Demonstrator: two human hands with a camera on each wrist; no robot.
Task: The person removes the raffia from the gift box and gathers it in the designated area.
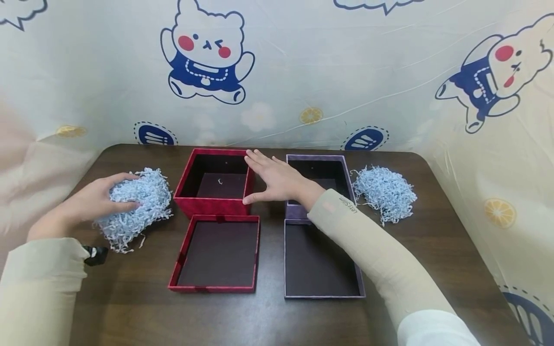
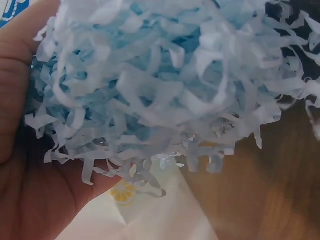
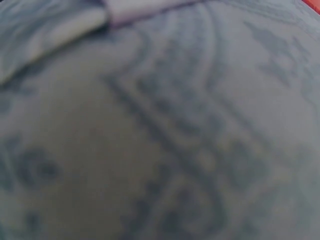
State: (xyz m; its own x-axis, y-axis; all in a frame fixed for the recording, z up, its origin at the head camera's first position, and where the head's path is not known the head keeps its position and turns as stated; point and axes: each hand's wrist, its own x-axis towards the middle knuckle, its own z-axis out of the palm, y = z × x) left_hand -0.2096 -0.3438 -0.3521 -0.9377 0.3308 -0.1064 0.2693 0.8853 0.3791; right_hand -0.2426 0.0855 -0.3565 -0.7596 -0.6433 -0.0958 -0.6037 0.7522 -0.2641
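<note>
My left hand (image 1: 97,196) grips a clump of pale blue shredded paper (image 1: 149,197) at the left of the table. Close up in the left wrist view, the curly paper strips (image 2: 150,90) fill the space beside the palm and thumb. My right hand (image 1: 279,180) is spread at the right rim of a red box (image 1: 212,206), its fingertips at that edge. The box stands without its lid, and one small paper strip lies inside. A purple box (image 1: 298,211), also uncovered, is partly hidden behind my right wrist. Only blurred patterned cloth (image 3: 165,125) appears in the right wrist view.
In front of the boxes lie a red lid (image 1: 216,254) and a purple lid (image 1: 322,262), both inner side up. A second pile of blue shredded paper (image 1: 385,192) sits right of the purple box. A printed curtain (image 1: 277,72) hangs behind the brown table (image 1: 216,317).
</note>
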